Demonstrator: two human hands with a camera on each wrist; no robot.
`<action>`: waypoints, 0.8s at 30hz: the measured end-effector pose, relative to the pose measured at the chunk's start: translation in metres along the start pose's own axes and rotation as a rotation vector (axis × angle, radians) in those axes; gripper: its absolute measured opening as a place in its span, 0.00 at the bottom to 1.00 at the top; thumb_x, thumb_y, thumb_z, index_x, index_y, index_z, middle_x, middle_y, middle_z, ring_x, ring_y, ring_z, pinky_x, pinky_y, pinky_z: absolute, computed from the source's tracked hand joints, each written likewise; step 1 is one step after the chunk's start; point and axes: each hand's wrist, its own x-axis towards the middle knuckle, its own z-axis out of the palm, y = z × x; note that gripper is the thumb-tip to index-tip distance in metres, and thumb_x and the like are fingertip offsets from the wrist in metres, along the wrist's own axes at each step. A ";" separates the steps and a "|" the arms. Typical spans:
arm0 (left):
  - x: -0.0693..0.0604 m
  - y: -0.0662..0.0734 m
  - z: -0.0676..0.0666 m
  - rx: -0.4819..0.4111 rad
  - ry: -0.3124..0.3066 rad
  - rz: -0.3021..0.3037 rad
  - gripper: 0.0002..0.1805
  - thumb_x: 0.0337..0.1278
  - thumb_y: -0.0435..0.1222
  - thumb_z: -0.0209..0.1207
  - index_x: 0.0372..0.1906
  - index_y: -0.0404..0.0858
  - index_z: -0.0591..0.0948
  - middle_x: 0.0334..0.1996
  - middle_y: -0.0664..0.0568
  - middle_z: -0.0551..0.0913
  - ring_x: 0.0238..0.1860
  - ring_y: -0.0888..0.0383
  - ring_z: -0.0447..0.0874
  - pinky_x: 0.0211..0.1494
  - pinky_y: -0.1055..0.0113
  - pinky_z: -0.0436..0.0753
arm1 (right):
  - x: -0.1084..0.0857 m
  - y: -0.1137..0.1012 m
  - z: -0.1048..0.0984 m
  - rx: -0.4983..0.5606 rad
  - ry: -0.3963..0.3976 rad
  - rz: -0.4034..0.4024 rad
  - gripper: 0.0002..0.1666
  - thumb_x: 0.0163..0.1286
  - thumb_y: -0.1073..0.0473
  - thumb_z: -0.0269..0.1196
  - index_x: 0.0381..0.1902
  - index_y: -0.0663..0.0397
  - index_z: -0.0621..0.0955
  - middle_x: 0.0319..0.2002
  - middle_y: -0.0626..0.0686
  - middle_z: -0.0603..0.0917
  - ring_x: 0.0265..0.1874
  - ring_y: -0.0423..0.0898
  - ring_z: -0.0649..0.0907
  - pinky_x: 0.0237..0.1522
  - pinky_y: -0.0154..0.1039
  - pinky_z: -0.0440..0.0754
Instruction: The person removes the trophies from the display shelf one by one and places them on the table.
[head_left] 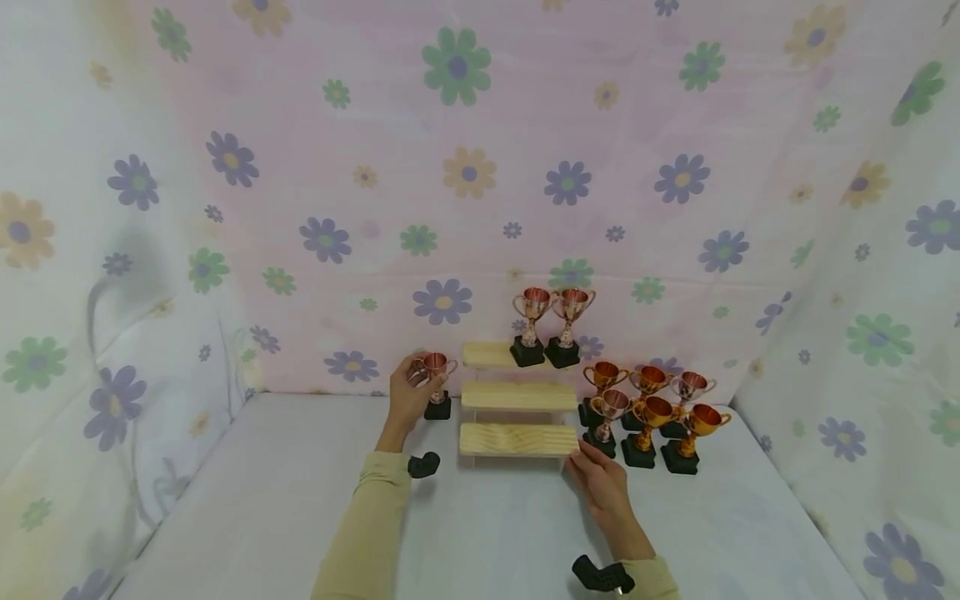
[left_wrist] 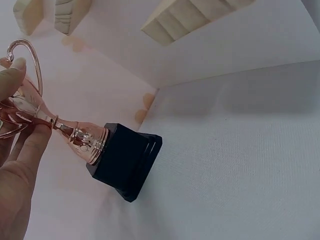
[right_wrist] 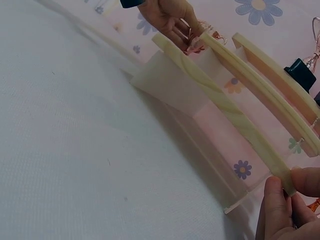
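My left hand (head_left: 412, 390) grips a rose-gold trophy cup (left_wrist: 82, 140) by its bowl, just left of a three-step wooden display stand (head_left: 517, 439). The trophy's black square base (left_wrist: 127, 160) points down; whether it touches the table I cannot tell. My right hand (head_left: 602, 486) pinches the right end of the stand's lowest board, with the thumb on top and fingers beneath in the right wrist view. Two rose-gold trophies (head_left: 530, 315) stand side by side toward the right of the top board. The middle and lowest boards (head_left: 519, 395) bear no trophies.
Several gold, bronze and rose-gold trophies (head_left: 656, 417) stand in a cluster on the table right of the stand, close to my right hand. A white cloth covers the table (head_left: 480, 533). Flowered fabric walls (head_left: 465, 233) enclose the back and both sides.
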 end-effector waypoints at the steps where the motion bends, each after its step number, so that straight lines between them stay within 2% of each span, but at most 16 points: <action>1: 0.001 0.000 -0.001 -0.004 -0.005 -0.008 0.30 0.57 0.24 0.69 0.65 0.30 0.74 0.54 0.33 0.77 0.57 0.38 0.80 0.50 0.77 0.83 | 0.000 0.000 0.000 -0.001 -0.001 0.001 0.30 0.79 0.65 0.55 0.74 0.70 0.64 0.72 0.70 0.66 0.54 0.44 0.82 0.62 0.38 0.80; 7: 0.003 -0.004 -0.001 -0.045 -0.024 -0.027 0.31 0.58 0.24 0.68 0.66 0.29 0.72 0.57 0.31 0.76 0.58 0.37 0.78 0.47 0.80 0.81 | 0.000 0.002 0.000 0.003 -0.001 0.009 0.30 0.79 0.65 0.56 0.74 0.69 0.64 0.72 0.69 0.67 0.53 0.43 0.83 0.60 0.36 0.82; 13: 0.004 -0.004 0.001 -0.033 -0.028 -0.033 0.28 0.58 0.24 0.68 0.64 0.30 0.74 0.57 0.32 0.78 0.58 0.39 0.79 0.49 0.79 0.82 | 0.000 0.002 -0.002 0.000 0.009 0.016 0.30 0.79 0.65 0.56 0.74 0.68 0.65 0.71 0.69 0.68 0.49 0.40 0.84 0.57 0.34 0.83; 16: 0.002 0.002 -0.001 -0.005 -0.044 -0.066 0.30 0.56 0.22 0.68 0.64 0.26 0.73 0.56 0.30 0.78 0.58 0.37 0.79 0.57 0.70 0.83 | 0.000 0.002 -0.002 0.003 0.005 0.013 0.30 0.78 0.65 0.56 0.74 0.68 0.65 0.71 0.69 0.67 0.49 0.40 0.83 0.59 0.34 0.83; 20: -0.002 -0.002 -0.005 0.010 -0.040 -0.104 0.32 0.54 0.22 0.69 0.65 0.26 0.71 0.57 0.29 0.77 0.60 0.36 0.77 0.66 0.53 0.81 | 0.001 0.002 -0.001 0.015 0.008 0.011 0.30 0.78 0.65 0.56 0.74 0.68 0.65 0.72 0.69 0.67 0.50 0.40 0.83 0.60 0.35 0.82; 24: -0.008 -0.014 -0.008 0.000 0.019 -0.072 0.39 0.52 0.25 0.72 0.70 0.32 0.70 0.61 0.32 0.76 0.64 0.39 0.75 0.71 0.46 0.75 | 0.001 0.001 -0.002 0.025 0.005 0.013 0.30 0.79 0.65 0.56 0.74 0.69 0.65 0.72 0.69 0.66 0.50 0.40 0.83 0.62 0.37 0.80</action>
